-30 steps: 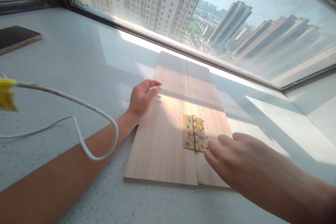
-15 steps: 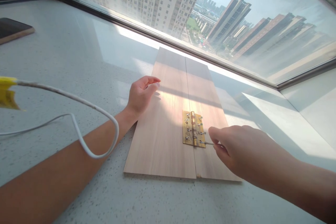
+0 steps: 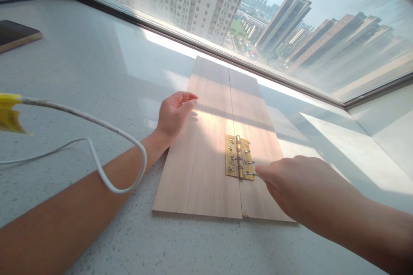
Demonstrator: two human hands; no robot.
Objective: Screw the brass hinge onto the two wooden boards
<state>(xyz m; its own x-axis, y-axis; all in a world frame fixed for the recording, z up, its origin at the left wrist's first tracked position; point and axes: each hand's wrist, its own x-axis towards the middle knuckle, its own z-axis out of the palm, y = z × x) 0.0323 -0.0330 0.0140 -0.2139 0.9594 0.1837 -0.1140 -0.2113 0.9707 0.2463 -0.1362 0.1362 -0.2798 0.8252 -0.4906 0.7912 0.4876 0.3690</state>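
Observation:
Two pale wooden boards, the left board (image 3: 193, 172) and the narrower right board (image 3: 267, 197), lie flat side by side with a thin seam between them. A brass hinge (image 3: 239, 159) straddles the seam, with several silver screws (image 3: 248, 151) standing up tilted in its leaves. My right hand (image 3: 297, 180) is closed around a thin metal shaft, apparently a screwdriver (image 3: 256, 175), whose tip meets the hinge's lowest right screw; its handle is hidden in my palm. Over the left board's edge, my left hand (image 3: 174, 114) has curled fingers and thumb close together; anything between them is hidden.
The boards rest on a speckled white sill (image 3: 97, 68) below a large window (image 3: 274, 17). A white cable (image 3: 109, 126) with a yellow tag (image 3: 11, 112) loops above my left forearm. At the far left lies a phone (image 3: 16, 36).
My right hand has shifted slightly left toward the hinge and its fingers have changed position, so less of the shaft shows. My left hand keeps its place.

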